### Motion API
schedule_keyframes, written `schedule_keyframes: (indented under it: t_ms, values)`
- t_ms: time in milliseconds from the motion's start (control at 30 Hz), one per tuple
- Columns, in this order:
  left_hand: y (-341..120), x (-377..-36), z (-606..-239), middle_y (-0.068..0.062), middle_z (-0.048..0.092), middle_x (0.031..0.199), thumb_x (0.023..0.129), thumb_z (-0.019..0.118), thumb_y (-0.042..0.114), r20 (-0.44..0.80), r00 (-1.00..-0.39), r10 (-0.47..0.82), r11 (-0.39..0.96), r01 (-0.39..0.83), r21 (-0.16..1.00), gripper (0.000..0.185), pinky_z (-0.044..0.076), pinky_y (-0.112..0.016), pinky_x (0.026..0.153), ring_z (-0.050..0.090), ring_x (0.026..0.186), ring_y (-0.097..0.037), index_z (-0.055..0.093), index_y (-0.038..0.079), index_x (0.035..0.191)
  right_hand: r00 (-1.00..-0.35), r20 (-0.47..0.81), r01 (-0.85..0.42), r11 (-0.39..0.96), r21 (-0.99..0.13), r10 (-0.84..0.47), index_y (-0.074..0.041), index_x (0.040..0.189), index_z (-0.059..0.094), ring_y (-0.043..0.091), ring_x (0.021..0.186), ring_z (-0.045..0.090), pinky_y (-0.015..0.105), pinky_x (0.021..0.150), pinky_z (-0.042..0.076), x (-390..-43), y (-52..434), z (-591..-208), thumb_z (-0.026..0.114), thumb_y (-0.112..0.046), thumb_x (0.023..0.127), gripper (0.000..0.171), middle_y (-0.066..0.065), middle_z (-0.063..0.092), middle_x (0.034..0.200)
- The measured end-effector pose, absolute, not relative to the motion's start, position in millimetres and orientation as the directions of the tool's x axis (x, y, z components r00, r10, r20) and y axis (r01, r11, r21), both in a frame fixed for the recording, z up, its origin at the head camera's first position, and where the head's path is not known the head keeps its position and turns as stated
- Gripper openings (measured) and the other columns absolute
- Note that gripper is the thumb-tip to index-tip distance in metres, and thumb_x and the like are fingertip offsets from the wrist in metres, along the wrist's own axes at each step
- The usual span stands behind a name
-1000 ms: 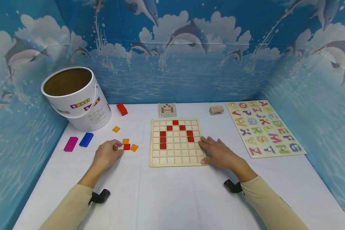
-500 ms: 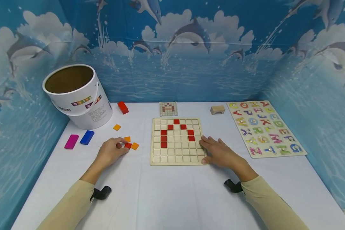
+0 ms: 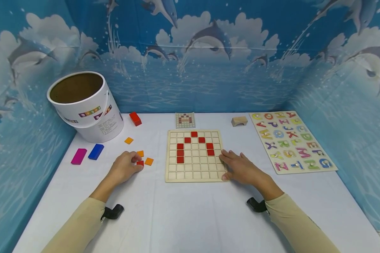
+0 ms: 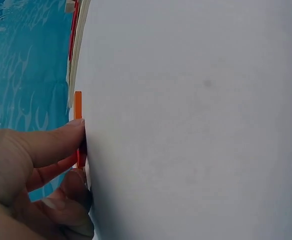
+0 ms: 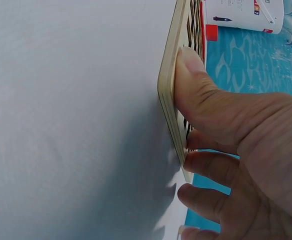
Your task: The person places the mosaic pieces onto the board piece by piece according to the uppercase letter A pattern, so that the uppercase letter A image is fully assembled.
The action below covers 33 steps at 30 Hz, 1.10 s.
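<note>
- On the white counter, a wooden grid board lies flat at the middle, with red tiles set into its cells in an arch shape.
- Left of the board, the left hand rests on the counter with its fingers curled, thumb and forefinger pinching a small red tile that sits on the cloth.
- Two orange tiles lie close by: one just behind the red tile, one just beside it toward the board. A third orange tile lies farther back, nearer the bucket.
- The right hand lies on the board's right edge, fingers nearly straight across the frame and the thumb pressed against the near corner's side; it grips nothing.
- At the back left stands a white bucket, open at the top and tilted slightly.
- A red block lies just right of the bucket; a blue block and a magenta block lie side by side in front of it.
- Behind the board sits a small pattern card, and to its right a small wooden arch block.
- An alphabet puzzle board with coloured letters lies along the right side, well apart from the hands.
</note>
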<state>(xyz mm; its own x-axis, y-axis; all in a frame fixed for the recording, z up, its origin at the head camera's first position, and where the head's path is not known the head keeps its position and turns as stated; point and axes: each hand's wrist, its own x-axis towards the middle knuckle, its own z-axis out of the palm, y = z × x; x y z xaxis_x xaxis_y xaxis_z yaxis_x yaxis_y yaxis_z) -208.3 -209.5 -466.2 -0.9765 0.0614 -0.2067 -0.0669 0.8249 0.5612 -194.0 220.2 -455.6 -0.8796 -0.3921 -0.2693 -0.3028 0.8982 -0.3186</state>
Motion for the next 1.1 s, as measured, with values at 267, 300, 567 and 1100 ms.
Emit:
schedule_keyframes:
  t_ms: [267, 300, 567, 1100]
  values:
    - [-211, -205, -466, -0.011, 0.056, 0.096, 0.093, 0.076, 0.016, -0.195, -0.975, 0.109, 0.832, -0.018, 0.554, 0.025, 0.048, -0.036, 0.077, 0.054, 0.091, -0.026, 0.057, 0.006, 0.105, -0.878, -0.263, -0.311, 0.893, -0.324, -0.401, -0.005, 0.156, 0.040, 0.043, 0.153, 0.019, 0.066, 0.119, 0.013, -194, 220, -456, 0.080, -0.039, 0.084, 0.089, 0.016, 0.027, 0.166]
    - [-211, -204, -466, -0.010, 0.055, 0.094, 0.094, 0.074, 0.016, -0.185, -0.976, 0.115, 0.827, -0.009, 0.563, 0.024, 0.047, -0.035, 0.075, 0.054, 0.089, -0.025, 0.055, 0.006, 0.106, -0.878, -0.262, -0.312, 0.893, -0.323, -0.402, -0.005, 0.156, 0.040, 0.043, 0.153, 0.019, 0.067, 0.119, 0.013, -194, 220, -456, 0.080, -0.039, 0.084, 0.089, 0.016, 0.027, 0.166]
    - [-194, -202, -459, -0.010, 0.054, 0.089, 0.102, 0.063, 0.021, -0.070, -0.993, 0.096, 0.666, 0.012, 0.746, 0.031, 0.047, -0.031, 0.066, 0.053, 0.076, -0.024, 0.058, 0.009, 0.130, -0.880, -0.258, -0.312, 0.894, -0.321, -0.399, -0.004, 0.155, 0.040, 0.044, 0.153, 0.020, 0.067, 0.119, 0.013, -193, 219, -455, 0.080, -0.038, 0.084, 0.088, 0.017, 0.028, 0.165]
    - [-77, -209, -456, -0.012, 0.060, 0.080, 0.097, 0.070, 0.014, -0.123, -0.945, 0.303, 0.248, -0.046, 0.968, 0.032, 0.046, -0.025, 0.054, 0.057, 0.058, -0.019, 0.065, 0.003, 0.126, -0.882, -0.240, -0.323, 0.891, -0.318, -0.406, -0.004, 0.155, 0.041, 0.044, 0.152, 0.021, 0.067, 0.118, 0.015, -192, 222, -457, 0.079, -0.039, 0.085, 0.087, 0.017, 0.028, 0.165]
